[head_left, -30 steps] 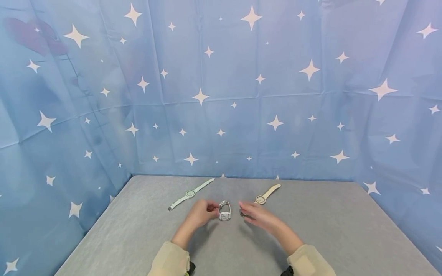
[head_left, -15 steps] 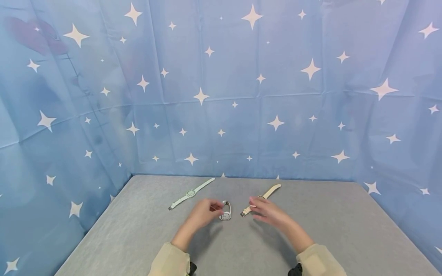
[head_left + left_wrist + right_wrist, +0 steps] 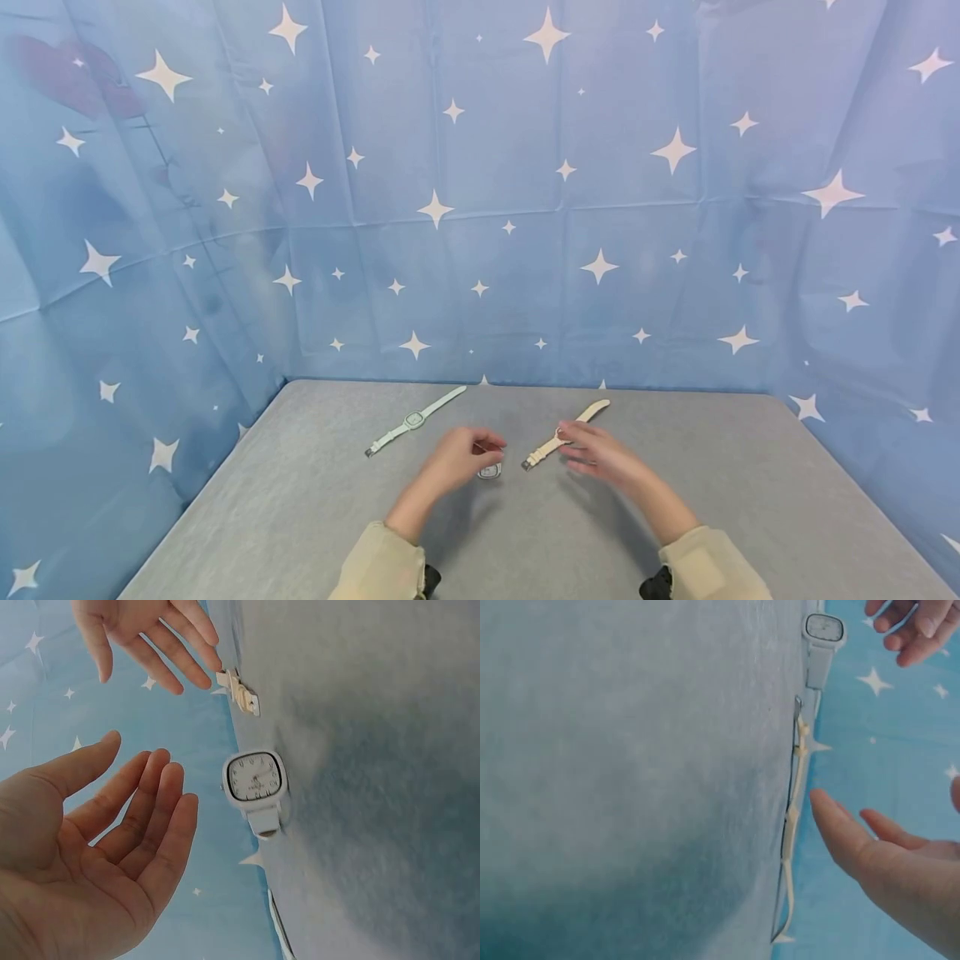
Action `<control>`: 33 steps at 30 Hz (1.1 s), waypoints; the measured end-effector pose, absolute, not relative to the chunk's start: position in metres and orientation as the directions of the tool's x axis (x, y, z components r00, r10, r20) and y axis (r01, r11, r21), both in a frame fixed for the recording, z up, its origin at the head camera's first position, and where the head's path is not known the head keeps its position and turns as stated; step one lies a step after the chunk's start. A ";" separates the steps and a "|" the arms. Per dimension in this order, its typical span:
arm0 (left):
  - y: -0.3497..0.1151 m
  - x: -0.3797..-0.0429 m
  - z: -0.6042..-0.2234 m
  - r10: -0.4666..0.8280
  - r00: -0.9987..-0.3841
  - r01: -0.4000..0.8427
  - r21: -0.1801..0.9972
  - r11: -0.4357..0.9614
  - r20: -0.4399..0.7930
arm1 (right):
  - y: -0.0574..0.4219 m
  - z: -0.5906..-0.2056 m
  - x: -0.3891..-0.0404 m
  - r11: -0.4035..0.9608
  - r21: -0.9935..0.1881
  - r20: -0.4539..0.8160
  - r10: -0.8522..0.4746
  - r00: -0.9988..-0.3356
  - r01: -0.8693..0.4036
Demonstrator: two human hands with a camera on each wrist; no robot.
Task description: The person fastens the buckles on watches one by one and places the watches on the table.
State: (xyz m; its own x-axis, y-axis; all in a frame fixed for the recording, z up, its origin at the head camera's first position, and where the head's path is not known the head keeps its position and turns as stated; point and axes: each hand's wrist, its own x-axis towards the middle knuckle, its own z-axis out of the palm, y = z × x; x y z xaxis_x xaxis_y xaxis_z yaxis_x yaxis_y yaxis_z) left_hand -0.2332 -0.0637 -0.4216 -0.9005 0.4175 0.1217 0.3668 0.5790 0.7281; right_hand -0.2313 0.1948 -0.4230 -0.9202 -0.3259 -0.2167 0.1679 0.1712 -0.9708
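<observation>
A white watch (image 3: 490,472) with a rounded square dial rests on the grey table between my hands. My left hand (image 3: 459,457) hovers over it and hides part of its strap in the head view. In the left wrist view, the left hand's relaxed fingers hold nothing, apart from the white watch (image 3: 255,778). Over a cream watch (image 3: 546,451) hovers my right hand (image 3: 600,457), its fingers loosely extended and holding nothing. That hand covers the cream watch's dial from above; the right wrist view shows a gap between the hand (image 3: 900,870) and the strap (image 3: 789,840).
A pale mint watch (image 3: 414,420) lies stretched out diagonally at the back left of the grey table (image 3: 750,500). Blue cloth (image 3: 480,250) with white stars hangs behind the table and along its sides.
My left hand has let go of the white watch and shifted right over it. The right hand has moved right, uncovering the buckle end of the cream watch. The watches stay in place.
</observation>
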 end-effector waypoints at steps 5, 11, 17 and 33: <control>-0.056 -0.234 -0.421 0.430 -0.895 0.374 0.728 0.575 0.121 | 0.201 -0.424 -0.234 0.175 -0.969 -0.221 -0.293 -0.930 0.175; -0.044 -0.237 -0.423 0.430 -0.895 0.371 0.731 0.574 0.117 | 0.207 -0.425 -0.236 0.170 -0.968 -0.222 -0.246 -0.943 0.184; -0.033 -0.238 -0.422 0.426 -0.898 0.362 0.738 0.569 0.112 | 0.212 -0.421 -0.240 0.183 -0.965 -0.229 -0.241 -0.943 0.187; -0.010 -0.246 -0.429 0.419 -0.902 0.334 0.782 0.526 0.103 | 0.220 -0.421 -0.250 0.174 -0.964 -0.232 -0.168 -0.958 0.203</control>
